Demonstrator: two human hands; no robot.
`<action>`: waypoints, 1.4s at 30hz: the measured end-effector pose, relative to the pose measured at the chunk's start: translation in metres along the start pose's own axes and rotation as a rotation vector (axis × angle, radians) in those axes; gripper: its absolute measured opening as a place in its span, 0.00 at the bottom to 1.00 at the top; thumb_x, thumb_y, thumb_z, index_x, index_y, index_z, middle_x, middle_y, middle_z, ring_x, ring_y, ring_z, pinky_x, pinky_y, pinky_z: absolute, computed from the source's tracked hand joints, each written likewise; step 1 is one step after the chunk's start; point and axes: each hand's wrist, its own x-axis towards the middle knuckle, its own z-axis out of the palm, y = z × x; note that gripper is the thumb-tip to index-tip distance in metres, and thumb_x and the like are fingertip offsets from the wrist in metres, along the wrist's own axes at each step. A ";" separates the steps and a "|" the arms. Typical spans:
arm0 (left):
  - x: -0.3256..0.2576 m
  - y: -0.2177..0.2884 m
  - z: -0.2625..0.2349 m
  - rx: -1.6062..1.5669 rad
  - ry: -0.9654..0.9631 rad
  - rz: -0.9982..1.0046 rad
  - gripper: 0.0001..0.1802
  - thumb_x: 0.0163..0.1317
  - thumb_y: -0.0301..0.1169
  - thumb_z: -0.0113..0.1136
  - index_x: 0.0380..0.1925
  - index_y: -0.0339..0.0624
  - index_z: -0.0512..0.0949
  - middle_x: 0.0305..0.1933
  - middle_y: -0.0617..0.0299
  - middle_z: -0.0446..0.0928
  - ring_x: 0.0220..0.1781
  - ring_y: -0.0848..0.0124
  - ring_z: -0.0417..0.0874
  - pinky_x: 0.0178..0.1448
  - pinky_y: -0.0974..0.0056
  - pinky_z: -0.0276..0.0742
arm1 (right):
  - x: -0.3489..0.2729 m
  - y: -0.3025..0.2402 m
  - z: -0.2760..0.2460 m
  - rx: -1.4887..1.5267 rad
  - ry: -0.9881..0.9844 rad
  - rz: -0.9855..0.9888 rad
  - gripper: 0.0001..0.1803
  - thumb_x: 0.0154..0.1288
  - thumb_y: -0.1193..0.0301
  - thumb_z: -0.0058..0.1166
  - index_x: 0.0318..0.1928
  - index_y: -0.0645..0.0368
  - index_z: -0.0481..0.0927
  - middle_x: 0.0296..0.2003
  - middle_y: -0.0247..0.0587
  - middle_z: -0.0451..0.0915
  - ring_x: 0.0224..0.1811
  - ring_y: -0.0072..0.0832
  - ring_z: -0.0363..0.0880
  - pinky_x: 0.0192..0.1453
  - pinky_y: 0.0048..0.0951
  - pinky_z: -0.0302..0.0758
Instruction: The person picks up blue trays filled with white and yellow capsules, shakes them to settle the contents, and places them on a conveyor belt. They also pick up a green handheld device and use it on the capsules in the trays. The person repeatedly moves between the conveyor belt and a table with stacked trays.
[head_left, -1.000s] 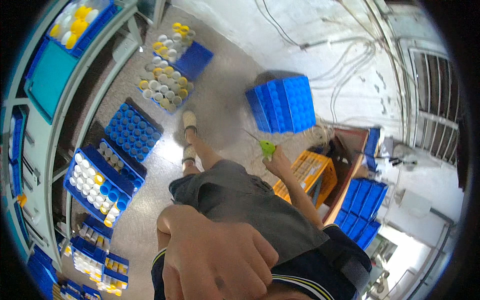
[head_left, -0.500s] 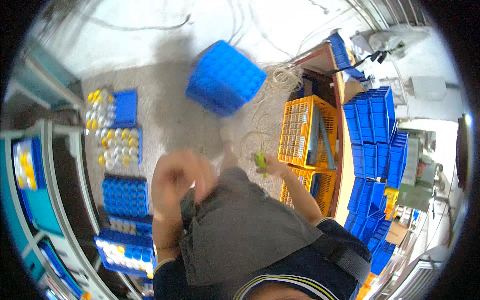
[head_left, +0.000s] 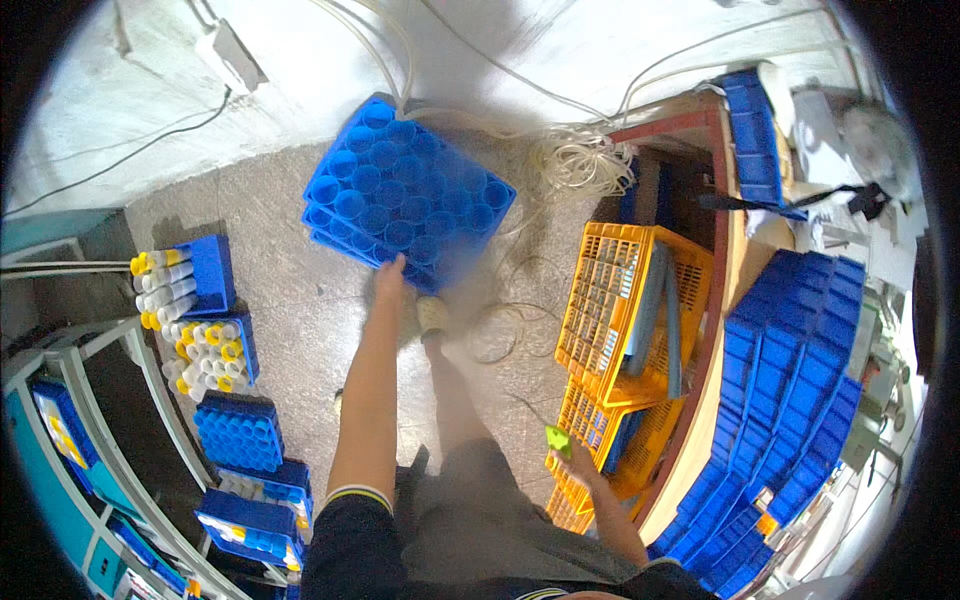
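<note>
A stack of blue trays point(head_left: 385, 190) with round cup-shaped wells stands on the floor ahead, beside the wall. My left hand point(head_left: 391, 276) reaches out to its near edge; the fingers close on the tray's rim, partly hidden by it. Lower right, my right hand point(head_left: 577, 465) is closed round a small bright green object point(head_left: 557, 440), whose kind I cannot make out. That hand hangs next to the yellow crates, apart from the stack.
Yellow plastic crates point(head_left: 588, 315) stand at right under a table holding stacked blue bins point(head_left: 790, 350). Coiled pale hose point(head_left: 585, 165) lies by the wall. Along the left are blue trays point(head_left: 238, 435), some with white and yellow pieces point(head_left: 210, 355), and a shelf rack point(head_left: 110, 400).
My left hand has gone from near my body out to the tray stack's edge. The stack appears nearer and further left. The green object stays in my right hand.
</note>
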 end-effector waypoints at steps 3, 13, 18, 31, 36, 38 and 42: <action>0.034 0.021 0.036 0.011 0.262 0.038 0.24 0.58 0.41 0.67 0.47 0.38 0.74 0.42 0.58 0.78 0.40 0.66 0.78 0.37 0.57 0.77 | -0.002 0.024 0.011 -0.026 0.025 -0.115 0.26 0.66 0.59 0.56 0.62 0.52 0.71 0.42 0.52 0.82 0.43 0.48 0.81 0.44 0.43 0.76; 0.034 0.108 0.061 0.679 0.328 -0.037 0.19 0.52 0.37 0.56 0.36 0.31 0.83 0.43 0.40 0.82 0.49 0.45 0.84 0.52 0.50 0.81 | 0.013 -0.108 -0.027 0.195 0.090 -0.319 0.21 0.71 0.57 0.51 0.53 0.62 0.73 0.34 0.44 0.81 0.36 0.36 0.80 0.40 0.36 0.74; -0.099 0.121 0.002 0.845 0.416 0.230 0.19 0.55 0.35 0.54 0.42 0.34 0.79 0.39 0.39 0.82 0.45 0.42 0.83 0.51 0.46 0.78 | -0.006 -0.260 -0.065 -0.391 0.374 -0.231 0.23 0.70 0.61 0.50 0.58 0.65 0.69 0.37 0.62 0.81 0.41 0.56 0.80 0.43 0.49 0.74; -0.331 0.043 -0.404 0.563 0.726 0.217 0.23 0.56 0.36 0.58 0.49 0.33 0.75 0.38 0.38 0.82 0.44 0.42 0.82 0.49 0.45 0.77 | -0.150 -0.424 0.111 -0.910 0.369 -0.657 0.28 0.70 0.61 0.51 0.62 0.67 0.64 0.36 0.62 0.81 0.37 0.54 0.80 0.37 0.49 0.75; -0.407 -0.002 -0.598 0.345 1.036 0.075 0.20 0.52 0.33 0.61 0.42 0.31 0.78 0.36 0.37 0.81 0.40 0.39 0.83 0.45 0.46 0.78 | -0.171 -0.437 0.197 -1.032 0.286 -0.767 0.29 0.69 0.63 0.52 0.64 0.65 0.63 0.36 0.58 0.81 0.38 0.51 0.81 0.38 0.46 0.76; -0.453 -0.021 -0.673 0.227 1.124 0.083 0.18 0.51 0.31 0.61 0.41 0.31 0.78 0.35 0.39 0.82 0.37 0.43 0.84 0.41 0.49 0.78 | -0.153 -0.433 0.213 -0.882 0.243 -0.610 0.28 0.69 0.65 0.52 0.64 0.64 0.63 0.36 0.55 0.82 0.39 0.48 0.82 0.38 0.45 0.76; -0.527 -0.040 -0.793 -0.279 1.224 0.261 0.13 0.53 0.26 0.56 0.38 0.31 0.78 0.27 0.53 0.81 0.23 0.63 0.81 0.27 0.58 0.76 | -0.090 -0.413 0.251 -0.780 0.048 -0.619 0.23 0.66 0.61 0.53 0.57 0.60 0.70 0.41 0.57 0.82 0.38 0.52 0.83 0.40 0.48 0.76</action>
